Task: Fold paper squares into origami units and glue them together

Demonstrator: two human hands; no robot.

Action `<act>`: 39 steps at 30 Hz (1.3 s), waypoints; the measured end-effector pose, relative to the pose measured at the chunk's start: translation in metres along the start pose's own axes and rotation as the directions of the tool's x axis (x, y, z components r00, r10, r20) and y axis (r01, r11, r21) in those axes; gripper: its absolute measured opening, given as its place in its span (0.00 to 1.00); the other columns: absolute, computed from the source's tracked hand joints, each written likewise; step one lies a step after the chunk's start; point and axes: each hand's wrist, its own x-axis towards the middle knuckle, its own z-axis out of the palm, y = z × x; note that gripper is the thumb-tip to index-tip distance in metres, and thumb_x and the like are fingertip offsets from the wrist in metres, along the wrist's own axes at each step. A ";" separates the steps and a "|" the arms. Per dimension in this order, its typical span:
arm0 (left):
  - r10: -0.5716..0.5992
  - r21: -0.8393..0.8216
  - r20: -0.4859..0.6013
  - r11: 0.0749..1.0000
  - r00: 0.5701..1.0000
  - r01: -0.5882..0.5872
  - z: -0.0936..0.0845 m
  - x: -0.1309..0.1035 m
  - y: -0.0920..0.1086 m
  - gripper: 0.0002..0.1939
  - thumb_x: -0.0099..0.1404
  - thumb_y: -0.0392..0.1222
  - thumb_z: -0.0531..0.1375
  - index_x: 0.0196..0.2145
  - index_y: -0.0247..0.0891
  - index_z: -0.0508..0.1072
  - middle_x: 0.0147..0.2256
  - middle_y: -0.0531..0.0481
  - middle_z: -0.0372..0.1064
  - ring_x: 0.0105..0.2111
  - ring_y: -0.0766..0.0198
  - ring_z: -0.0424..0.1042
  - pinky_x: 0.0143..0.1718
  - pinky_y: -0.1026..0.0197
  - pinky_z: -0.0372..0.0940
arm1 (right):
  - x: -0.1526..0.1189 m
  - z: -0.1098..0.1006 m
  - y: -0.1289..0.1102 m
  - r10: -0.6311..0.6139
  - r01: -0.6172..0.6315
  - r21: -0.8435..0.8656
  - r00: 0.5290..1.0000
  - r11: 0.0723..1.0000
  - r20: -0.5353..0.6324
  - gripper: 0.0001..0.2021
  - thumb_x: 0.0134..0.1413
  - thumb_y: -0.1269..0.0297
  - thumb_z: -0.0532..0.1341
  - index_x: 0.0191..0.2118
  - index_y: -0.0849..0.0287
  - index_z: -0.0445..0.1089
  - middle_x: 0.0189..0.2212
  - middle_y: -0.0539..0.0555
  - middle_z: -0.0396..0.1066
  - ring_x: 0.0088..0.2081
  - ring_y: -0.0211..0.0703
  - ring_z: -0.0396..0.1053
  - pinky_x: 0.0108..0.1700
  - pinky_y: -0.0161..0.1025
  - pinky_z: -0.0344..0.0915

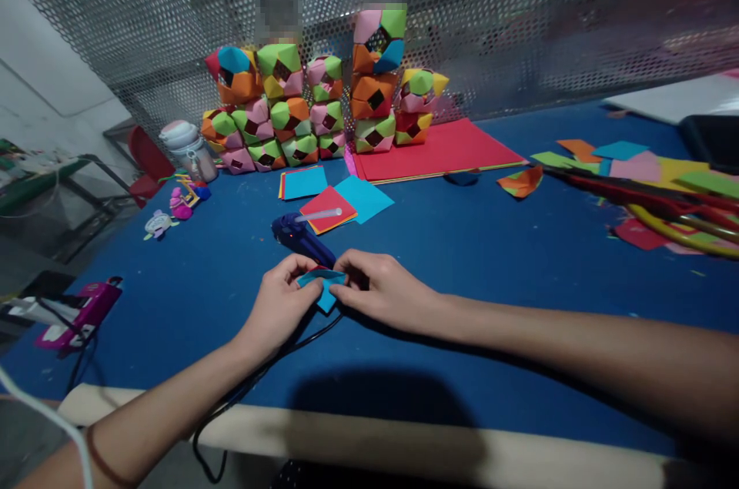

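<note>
A small folded blue paper [326, 295] with a bit of red at its upper edge is held between both hands above the blue table. My left hand [285, 293] pinches its left side with thumb and fingers. The right side is gripped by my right hand [372, 289], its fingers curled. Just beyond the hands lies a dark blue glue gun [303, 239] with a clear stick, its near end partly hidden by the hands. The stick rests over red paper squares [329, 205], beside blue squares [369, 199].
Stacked folded-paper balls [289, 115] stand at the back, near red sheets [439, 150] and a lidded jar [188, 146]. Scissors [640, 196] and paper scraps lie right. At the left is a purple power strip [84, 316]; a black cable runs below the hands.
</note>
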 end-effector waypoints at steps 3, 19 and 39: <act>-0.005 -0.033 0.036 0.999 0.999 0.006 0.002 -0.002 0.002 0.05 0.54 0.37 0.59 0.30 0.36 0.68 0.28 0.56 0.65 0.28 0.71 0.63 0.29 0.69 0.59 | 0.000 0.001 0.003 -0.020 0.021 0.007 0.999 1.000 -0.037 0.02 0.50 0.69 0.57 0.28 0.61 0.65 0.19 0.45 0.62 0.22 0.31 0.57 0.25 0.30 0.53; 0.015 0.036 0.040 0.999 0.999 -0.016 0.003 0.000 -0.002 0.03 0.53 0.34 0.57 0.28 0.36 0.68 0.25 0.56 0.64 0.25 0.70 0.65 0.27 0.68 0.62 | 0.001 0.000 0.001 -0.061 0.062 0.018 0.996 0.998 -0.071 0.04 0.51 0.67 0.58 0.28 0.62 0.66 0.20 0.46 0.63 0.22 0.31 0.58 0.25 0.30 0.54; -0.053 0.038 0.168 0.998 0.984 0.047 0.002 -0.002 0.007 0.07 0.55 0.41 0.57 0.32 0.36 0.69 0.21 0.58 0.62 0.17 0.71 0.63 0.21 0.67 0.58 | 0.001 0.003 0.010 -0.041 0.035 -0.076 0.996 0.997 -0.083 0.07 0.48 0.69 0.57 0.22 0.62 0.65 0.16 0.44 0.57 0.20 0.30 0.53 0.23 0.30 0.49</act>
